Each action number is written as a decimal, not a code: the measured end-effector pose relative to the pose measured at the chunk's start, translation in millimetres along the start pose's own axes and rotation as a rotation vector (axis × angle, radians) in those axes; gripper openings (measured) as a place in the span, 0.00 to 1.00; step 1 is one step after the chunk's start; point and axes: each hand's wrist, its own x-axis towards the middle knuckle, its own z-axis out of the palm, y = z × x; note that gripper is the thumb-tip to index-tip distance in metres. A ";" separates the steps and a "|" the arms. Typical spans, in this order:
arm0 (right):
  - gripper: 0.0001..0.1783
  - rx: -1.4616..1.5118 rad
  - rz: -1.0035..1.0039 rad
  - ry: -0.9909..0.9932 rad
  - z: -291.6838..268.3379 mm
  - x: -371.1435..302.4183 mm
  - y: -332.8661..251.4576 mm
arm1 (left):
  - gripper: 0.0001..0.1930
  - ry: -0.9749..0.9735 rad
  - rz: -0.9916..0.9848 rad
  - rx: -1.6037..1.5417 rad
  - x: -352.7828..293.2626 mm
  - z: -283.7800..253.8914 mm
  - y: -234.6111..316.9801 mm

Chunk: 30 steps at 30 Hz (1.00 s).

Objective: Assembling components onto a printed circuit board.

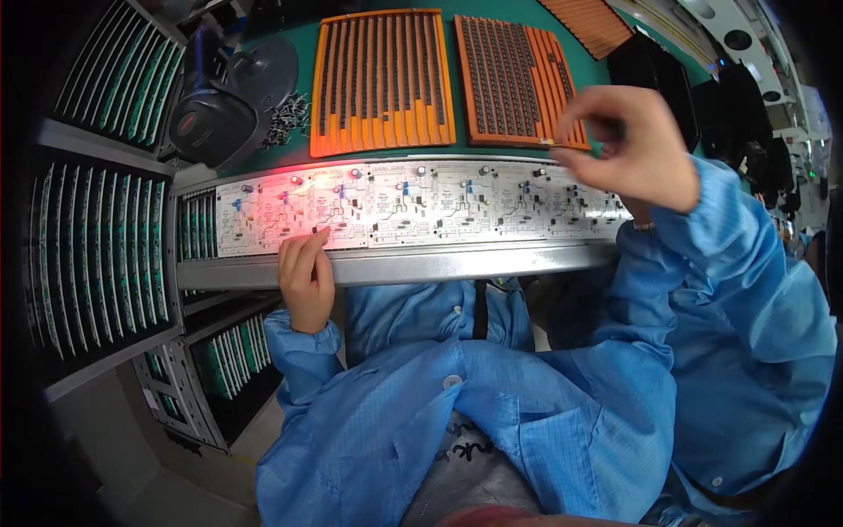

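Note:
A long white circuit board panel (pixel 421 206), set with small capacitors, blue parts and black parts, lies along a metal rail (pixel 395 268) in front of me. My left hand (pixel 307 274) rests over the rail with its fingers apart, fingertips touching the near edge of the panel on the left. Red light falls on the panel there. My right forearm reaches to the panel's right end, where only the wrist of my right hand (pixel 639 213) shows. A co-worker's hand (pixel 637 145), partly blurred, crosses in front and hides the rest of it.
Two orange slotted trays (pixel 384 132) (pixel 518 83) of small dark parts stand on the green mat (pixel 290 18). Loose parts (pixel 285 120) lie beside a black handheld device (pixel 211 123). Racks of green boards (pixel 101 255) fill the left. A co-worker in blue (pixel 746 378) stands close on my right.

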 end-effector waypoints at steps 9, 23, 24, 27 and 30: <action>0.10 -0.066 0.242 0.874 30.9 -98.1 154.6 | 0.14 -0.031 0.042 -0.043 18.5 1.5 8.2; 0.16 -0.560 0.453 0.536 24.2 -97.1 369.4 | 0.12 0.003 -0.039 0.003 -3.4 -15.4 -3.8; 0.17 -0.559 0.414 0.476 26.0 -88.0 353.2 | 0.12 0.001 -0.046 0.002 -5.4 -16.6 -5.3; 0.16 -0.512 0.437 0.512 34.8 -67.8 320.2 | 0.11 -0.003 -0.053 -0.003 -6.8 -16.1 -6.6; 0.15 -0.490 0.453 0.519 40.0 -65.1 302.4 | 0.11 0.024 -0.012 -0.005 -4.0 -10.3 -9.1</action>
